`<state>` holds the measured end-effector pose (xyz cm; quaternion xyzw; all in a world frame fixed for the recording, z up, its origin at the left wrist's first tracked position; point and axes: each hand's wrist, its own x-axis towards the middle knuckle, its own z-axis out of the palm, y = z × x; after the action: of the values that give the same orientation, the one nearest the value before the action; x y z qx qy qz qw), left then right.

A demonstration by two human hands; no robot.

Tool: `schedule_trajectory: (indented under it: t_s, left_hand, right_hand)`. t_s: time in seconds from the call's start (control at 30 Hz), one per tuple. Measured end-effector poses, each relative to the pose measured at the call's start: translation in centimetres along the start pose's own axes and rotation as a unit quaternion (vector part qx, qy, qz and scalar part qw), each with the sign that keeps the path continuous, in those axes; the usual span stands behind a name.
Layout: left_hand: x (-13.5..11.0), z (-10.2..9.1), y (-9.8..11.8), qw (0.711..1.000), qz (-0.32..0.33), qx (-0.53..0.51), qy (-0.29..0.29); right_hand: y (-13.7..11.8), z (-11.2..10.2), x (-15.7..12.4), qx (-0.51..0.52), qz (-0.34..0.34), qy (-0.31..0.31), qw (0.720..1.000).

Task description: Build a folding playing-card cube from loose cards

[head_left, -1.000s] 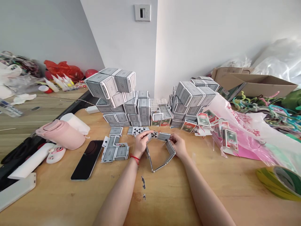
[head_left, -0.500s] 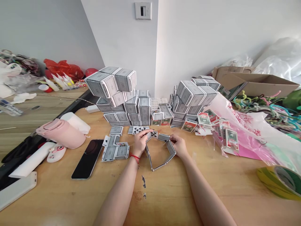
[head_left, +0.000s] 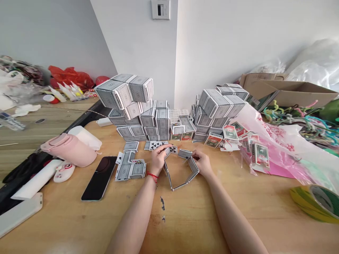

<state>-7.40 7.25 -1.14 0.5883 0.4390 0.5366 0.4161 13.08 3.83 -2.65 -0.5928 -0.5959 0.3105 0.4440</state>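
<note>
A jointed band of grey-and-white patterned card panels is standing on edge on the light-brown wooden table, bending into a rough ring between the two hands. The bare left hand, wearing a red string bracelet, is pinching the band's far left end, its own fingers hiding most of that panel. The bare right hand is pinching the right corner, though its curled fingers are concealing exactly where the thumb is pressing. The left fingers are also partly blocking white face-up club cards lying behind, so their full number is impossible to tell. Tall grey patterned card-block stacks are overlapping one another, their rear blocks staying out of sight. At the edges, the frame is cutting off both forearms, a yellow-and-green tape roll and a flat white slab.
</note>
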Motion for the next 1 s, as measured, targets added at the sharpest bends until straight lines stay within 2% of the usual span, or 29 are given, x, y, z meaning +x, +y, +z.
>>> schedule_trajectory:
  t_s: [0.53, 1.0]
  left_hand:
    - [0.14, -0.1, 0.04, 1.0, -0.006, -0.012, 0.001]
    - [-0.16, 0.34, 0.66, 0.999, -0.019, 0.0, -0.033]
  right_hand:
    - [-0.04, -0.06, -0.07, 0.004, -0.011, -0.005, 1.0]
    - [-0.44, -0.02, -0.14, 0.003, -0.005, 0.004, 1.0]
